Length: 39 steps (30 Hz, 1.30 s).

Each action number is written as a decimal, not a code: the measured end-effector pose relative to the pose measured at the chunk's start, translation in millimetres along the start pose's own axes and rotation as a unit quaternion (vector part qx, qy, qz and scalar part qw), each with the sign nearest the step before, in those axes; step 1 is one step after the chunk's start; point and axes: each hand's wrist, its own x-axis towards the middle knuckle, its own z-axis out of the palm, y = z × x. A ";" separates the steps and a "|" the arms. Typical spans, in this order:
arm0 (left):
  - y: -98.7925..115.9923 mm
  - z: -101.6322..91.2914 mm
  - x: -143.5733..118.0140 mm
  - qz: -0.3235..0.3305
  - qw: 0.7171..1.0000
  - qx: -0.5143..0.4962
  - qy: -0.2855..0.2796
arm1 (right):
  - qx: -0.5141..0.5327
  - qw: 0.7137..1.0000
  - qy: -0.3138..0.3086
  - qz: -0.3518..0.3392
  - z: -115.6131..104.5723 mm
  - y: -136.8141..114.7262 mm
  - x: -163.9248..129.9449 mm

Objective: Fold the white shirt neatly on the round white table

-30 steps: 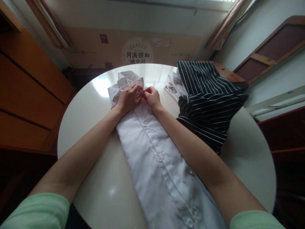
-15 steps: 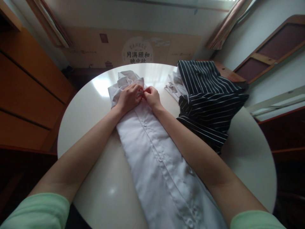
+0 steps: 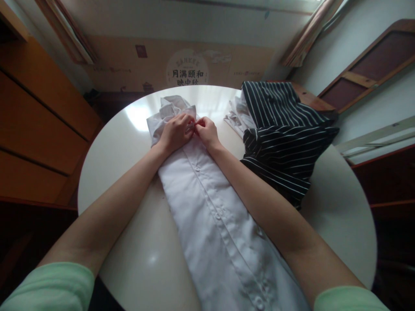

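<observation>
A white button-up shirt [image 3: 207,224] lies lengthwise on the table, its row of buttons running from the near edge up toward the collar end. Near its far end, my left hand [image 3: 178,129] rests on the cloth with the fingers curled and closed on the front edge. My right hand [image 3: 206,131] meets it from the right, thumb and fingertips pinched on the same spot of the placket. Whether a button sits between the fingertips is hidden. Beyond the hands, the far end of the shirt is bunched up.
The round white table [image 3: 113,172] carries black clothing with white stripes [image 3: 285,147], heaped at the right. Beside that heap lies a crumpled pale cloth [image 3: 238,115]. A large printed cardboard panel [image 3: 113,60] stands behind the table. Wooden cabinet fronts [image 3: 39,121] are at the left.
</observation>
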 end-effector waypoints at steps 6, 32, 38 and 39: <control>0.2 -0.1 0.1 -0.004 1.000 -0.001 -0.002 | 0.005 1.000 -0.003 -0.004 0.5 2.5 0.9; 1.2 -1.0 0.8 -0.008 1.000 0.008 -0.016 | 0.002 1.000 -0.002 -0.005 0.4 2.3 1.5; 2.6 -1.8 0.6 -0.009 1.000 0.005 -0.013 | -0.005 1.000 -0.002 -0.004 -0.2 0.3 -0.2; 2.7 -1.8 0.5 -0.011 1.000 0.002 -0.011 | -0.006 1.000 -0.002 -0.004 -0.2 0.2 -0.3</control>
